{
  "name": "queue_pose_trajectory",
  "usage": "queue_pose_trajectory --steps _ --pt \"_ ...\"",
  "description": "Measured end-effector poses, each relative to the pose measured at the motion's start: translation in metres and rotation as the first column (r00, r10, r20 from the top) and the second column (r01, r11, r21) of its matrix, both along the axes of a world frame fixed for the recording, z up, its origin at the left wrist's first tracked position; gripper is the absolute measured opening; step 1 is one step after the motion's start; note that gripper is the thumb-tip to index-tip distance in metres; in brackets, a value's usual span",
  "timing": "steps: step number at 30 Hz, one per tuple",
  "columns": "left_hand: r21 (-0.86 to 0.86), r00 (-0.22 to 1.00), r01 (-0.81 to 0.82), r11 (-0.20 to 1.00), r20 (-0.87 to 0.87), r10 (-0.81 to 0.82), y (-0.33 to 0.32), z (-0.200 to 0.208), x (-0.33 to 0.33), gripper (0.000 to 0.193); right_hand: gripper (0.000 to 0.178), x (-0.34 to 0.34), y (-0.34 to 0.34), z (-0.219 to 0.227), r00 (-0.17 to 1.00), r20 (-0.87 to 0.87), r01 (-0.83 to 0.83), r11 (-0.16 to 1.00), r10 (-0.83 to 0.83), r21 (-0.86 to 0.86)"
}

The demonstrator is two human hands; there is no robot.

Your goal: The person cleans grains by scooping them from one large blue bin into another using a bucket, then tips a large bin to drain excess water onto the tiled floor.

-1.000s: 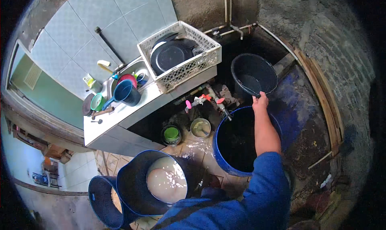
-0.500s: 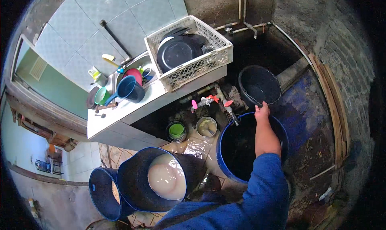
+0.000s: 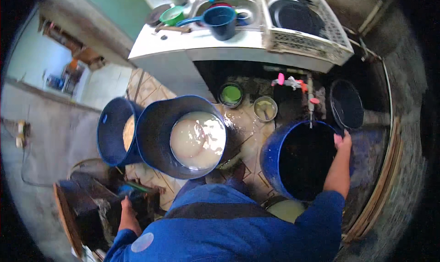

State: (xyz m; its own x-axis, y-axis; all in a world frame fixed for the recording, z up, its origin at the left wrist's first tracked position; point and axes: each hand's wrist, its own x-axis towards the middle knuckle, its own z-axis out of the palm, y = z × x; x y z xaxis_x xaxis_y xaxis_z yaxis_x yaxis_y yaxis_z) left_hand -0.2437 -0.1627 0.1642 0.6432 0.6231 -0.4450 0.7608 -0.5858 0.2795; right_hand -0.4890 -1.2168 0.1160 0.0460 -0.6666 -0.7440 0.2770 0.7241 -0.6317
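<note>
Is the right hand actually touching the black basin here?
Touching: the head view shows the right hand gripping the black basin at its near rim.

basin (image 3: pixel 347 105): right of tap (image 3: pixel 311 109) | counter (image 3: pixel 197 42): dipper (image 3: pixel 221 22) left, crate (image 3: pixel 300 42) right

Beyond the right hand (image 3: pixel 343 142) and to its left stands a white-topped counter (image 3: pixel 197 41); at this hand's right rises a rough grey wall (image 3: pixel 405 81). Between the two hands, tan floor tiles (image 3: pixel 250 145) shine wetly. Far beyond the left hand (image 3: pixel 128 212), white floor tiles (image 3: pixel 110 85) and a pale blue wall (image 3: pixel 30 62) look brighter.
</note>
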Motion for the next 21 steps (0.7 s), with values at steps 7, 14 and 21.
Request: queue_pose_trajectory --steps 7,14,21 --pt "0.023 0.948 -0.315 0.949 -0.023 0.316 0.079 -0.042 -0.061 0.056 0.041 0.020 0.124 0.046 0.975 -0.213 -0.126 0.934 0.056 -0.333" --pt "-0.189 0.874 -0.486 0.853 -0.114 0.472 0.081 -0.109 -0.068 0.055 0.027 0.055 0.320 0.090 0.817 -0.563 -0.468 0.714 0.125 -0.520" --pt "-0.362 0.975 -0.216 0.907 -0.039 0.217 0.061 -0.151 -0.039 0.051 0.013 -0.009 0.423 0.043 0.528 -0.755 -0.730 0.663 0.389 -0.169"
